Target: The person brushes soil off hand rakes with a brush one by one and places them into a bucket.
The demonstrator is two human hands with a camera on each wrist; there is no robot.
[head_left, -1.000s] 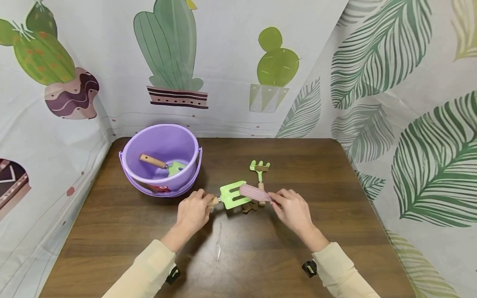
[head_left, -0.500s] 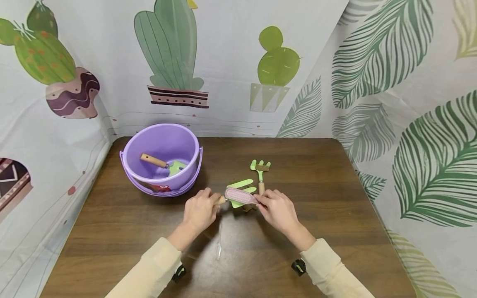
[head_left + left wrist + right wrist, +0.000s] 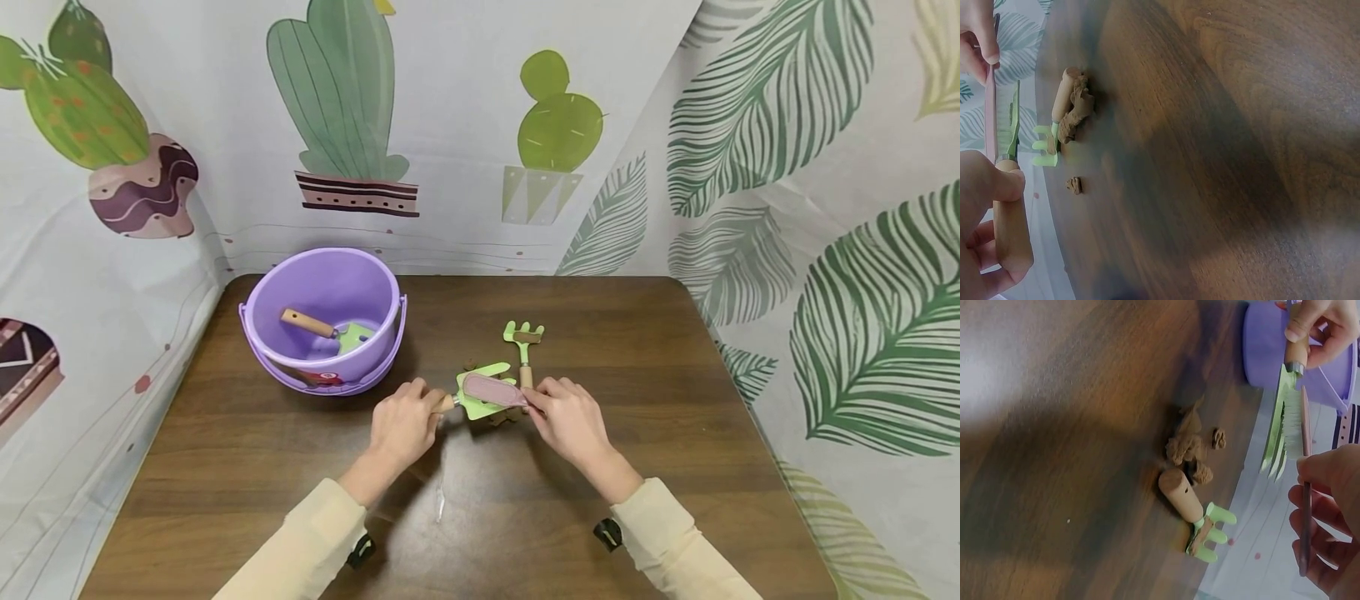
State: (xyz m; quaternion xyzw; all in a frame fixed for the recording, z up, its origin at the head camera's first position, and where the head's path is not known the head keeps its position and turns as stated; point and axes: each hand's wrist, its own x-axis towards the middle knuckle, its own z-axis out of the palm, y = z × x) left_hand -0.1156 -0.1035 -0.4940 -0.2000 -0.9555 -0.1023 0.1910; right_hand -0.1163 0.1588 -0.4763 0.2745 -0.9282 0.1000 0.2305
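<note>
Well inside the table's edges (image 3: pixel 540 283), a brush (image 3: pixel 493 390) (pink-backed) touches the fork (image 3: pixel 476 410).

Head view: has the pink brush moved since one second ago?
Yes: the pink brush now sits further left, nearer the purple bucket, which has stayed in place.

Right hand (image 3: pixel 1338 481) gripping a pink brush (image 3: pixel 1306 509), white bristles (image 3: pixel 1292 428) facing a green fork (image 3: pixel 1276 425), left hand (image 3: pixel 1338 331) holding the fork's wooden handle (image 3: pixel 1297 352), purple bucket (image 3: pixel 1265 350) behind, brown clumps (image 3: pixel 1186 448) beside a small rake (image 3: pixel 1186 503) on a wood-grain table (image 3: pixel 1054 437).
</note>
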